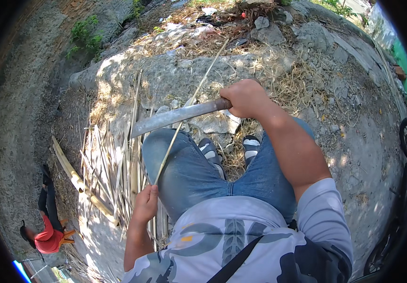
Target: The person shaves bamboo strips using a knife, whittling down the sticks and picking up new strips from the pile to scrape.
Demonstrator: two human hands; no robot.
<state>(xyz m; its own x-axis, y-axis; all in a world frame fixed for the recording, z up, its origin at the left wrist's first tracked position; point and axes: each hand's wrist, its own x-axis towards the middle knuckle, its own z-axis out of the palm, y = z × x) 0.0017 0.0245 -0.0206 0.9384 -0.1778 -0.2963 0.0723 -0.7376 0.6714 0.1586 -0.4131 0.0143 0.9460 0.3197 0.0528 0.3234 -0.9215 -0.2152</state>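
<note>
"What do I have at the right hand?"

"I see its fingers clamped around the brown handle of a long knife. The blade reaches out to the left of that hand, over the left knee, with its broad tip farthest from the fist."

"And the left hand?"

"Nearer to the body and lower in my view. Thumb and fingers are together on the near end of a thin strip. From that hand the strip slants forward and to the right, past the left leg of the jeans, and its far end lies well ahead of both hands."

"Do blade and strip meet?"

"They cross in my view, between the two hands, the blade in front. I can't tell from here whether they touch."

"What is around the left hand?"

"Just beyond it and to its left, a heap of pale strips on the ground; farther left, a thicker yellowish pole. Well left of that hand, I make out a person in a red top."
</note>
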